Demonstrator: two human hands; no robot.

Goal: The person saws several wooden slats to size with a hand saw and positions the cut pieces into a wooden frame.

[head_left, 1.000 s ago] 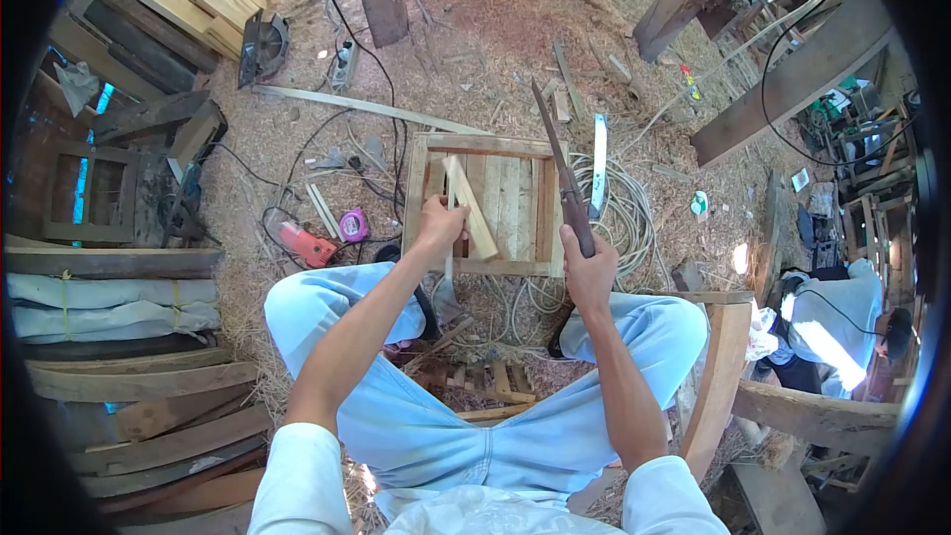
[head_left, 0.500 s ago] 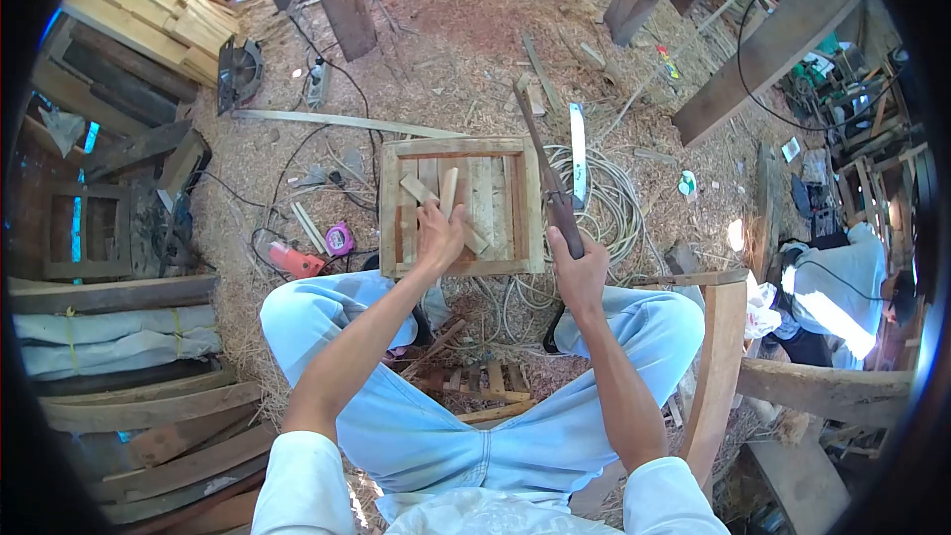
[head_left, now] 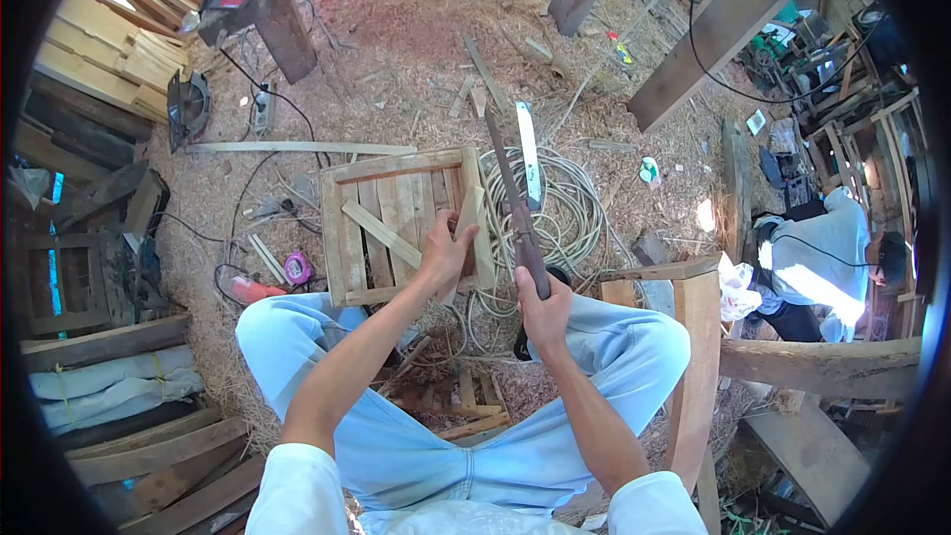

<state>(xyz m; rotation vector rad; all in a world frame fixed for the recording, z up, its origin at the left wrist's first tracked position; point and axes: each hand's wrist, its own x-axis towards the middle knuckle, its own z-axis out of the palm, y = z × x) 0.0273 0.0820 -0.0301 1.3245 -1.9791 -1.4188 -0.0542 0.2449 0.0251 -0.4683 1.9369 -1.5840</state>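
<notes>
A square wooden frame with slats (head_left: 349,200) lies on the sawdust floor in front of my knees. My left hand (head_left: 445,251) grips a short upright wooden slat (head_left: 469,213) at the frame's right side. A loose slat (head_left: 381,235) lies diagonally across the frame. My right hand (head_left: 540,309) is closed on the handle of a long machete (head_left: 508,193), whose blade points away from me just right of the frame.
Coiled hose (head_left: 570,213) lies right of the frame, with a saw blade (head_left: 530,154) across it. A tape measure (head_left: 296,267) and red tool (head_left: 253,289) lie left. Wooden chair part (head_left: 693,337) stands right. Another person (head_left: 822,263) crouches far right. Planks (head_left: 119,69) are stacked left.
My left hand moved from the frame's middle to its right side, taking the short slat along. The machete hand came closer to my left hand. The view shifted right.
</notes>
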